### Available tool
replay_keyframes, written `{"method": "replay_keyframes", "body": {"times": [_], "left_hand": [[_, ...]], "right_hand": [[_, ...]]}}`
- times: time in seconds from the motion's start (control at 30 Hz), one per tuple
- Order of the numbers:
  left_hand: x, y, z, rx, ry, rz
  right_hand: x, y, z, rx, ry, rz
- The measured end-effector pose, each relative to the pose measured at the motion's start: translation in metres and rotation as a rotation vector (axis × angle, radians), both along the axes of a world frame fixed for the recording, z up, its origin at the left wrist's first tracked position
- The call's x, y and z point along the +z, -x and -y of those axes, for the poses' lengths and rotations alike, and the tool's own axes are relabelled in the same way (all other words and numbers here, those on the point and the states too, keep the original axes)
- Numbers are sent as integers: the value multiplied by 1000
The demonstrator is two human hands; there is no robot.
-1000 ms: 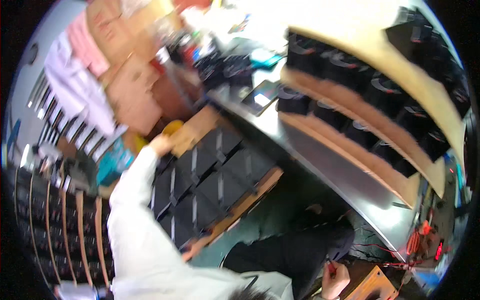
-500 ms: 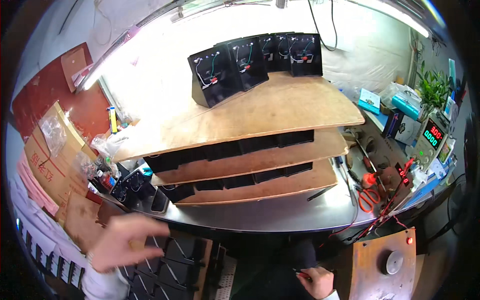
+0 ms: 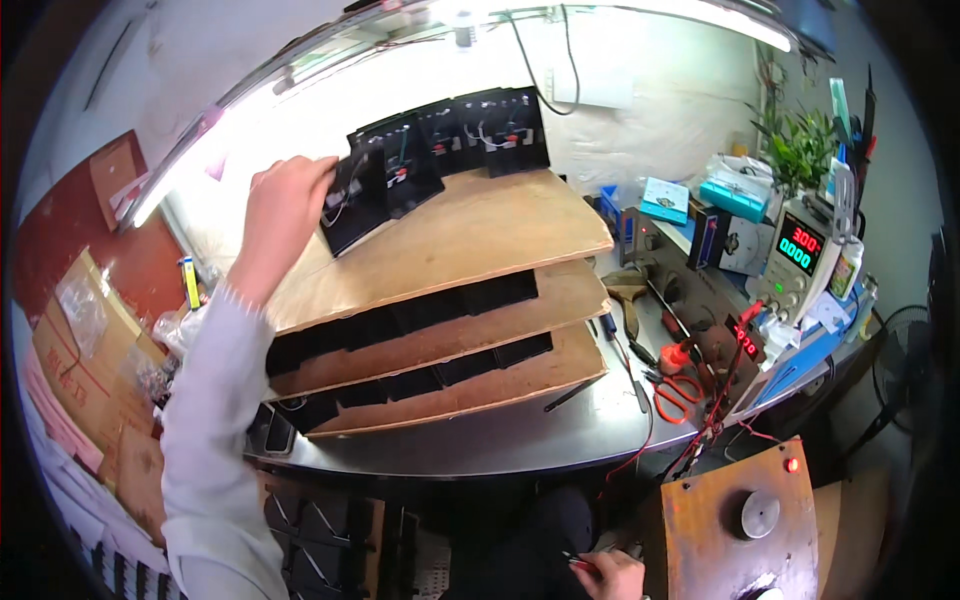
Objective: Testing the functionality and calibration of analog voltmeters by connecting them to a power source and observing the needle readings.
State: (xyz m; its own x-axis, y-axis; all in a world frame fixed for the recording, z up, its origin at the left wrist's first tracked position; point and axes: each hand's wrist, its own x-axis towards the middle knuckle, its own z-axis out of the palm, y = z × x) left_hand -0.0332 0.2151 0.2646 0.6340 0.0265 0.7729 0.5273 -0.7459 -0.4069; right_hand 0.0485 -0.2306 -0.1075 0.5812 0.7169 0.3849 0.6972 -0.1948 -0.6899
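Observation:
At the top left of the stacked boards, my left hand (image 3: 287, 205) has its fingers closed on the upper corner of a black case (image 3: 350, 212). That case is slightly blurred and bears a pale wire. Several similar black cases (image 3: 403, 165) stand upright behind and to the right of it, with green and white wires and red parts on their faces. Low at the lower edge, my right hand (image 3: 615, 577) grips a thin tool with a dark tip and a red part. Its exact kind is unclear.
More black cases (image 3: 400, 318) sit between the tiered wooden boards (image 3: 480, 225). To the right are red-handled scissors (image 3: 678, 398), a power supply (image 3: 798, 248) and loose cables. A wooden box with a metal knob (image 3: 760, 514) stands at lower right; black cases (image 3: 318, 520) lie low on the left.
My left hand has moved up from over the lower black cases to the nearest case on the top board and closed on it. My right hand keeps its tool low; the view has shifted.

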Motion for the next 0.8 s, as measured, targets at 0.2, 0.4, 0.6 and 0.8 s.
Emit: {"method": "replay_keyframes", "body": {"times": [0.2,0.4,0.6,0.8], "left_hand": [[-65,20,91,-83,82,-106],[-75,34,70,-137,98,-86],[-62,33,23,-640,1325,319],[-115,57,116,-772,709,449]], "right_hand": [[-11,-14,18,-75,74,23],[12,-15,-8,-18,-53,61],[0,-4,-24,75,76,94],[6,5,-18,-83,76,-52]]}}
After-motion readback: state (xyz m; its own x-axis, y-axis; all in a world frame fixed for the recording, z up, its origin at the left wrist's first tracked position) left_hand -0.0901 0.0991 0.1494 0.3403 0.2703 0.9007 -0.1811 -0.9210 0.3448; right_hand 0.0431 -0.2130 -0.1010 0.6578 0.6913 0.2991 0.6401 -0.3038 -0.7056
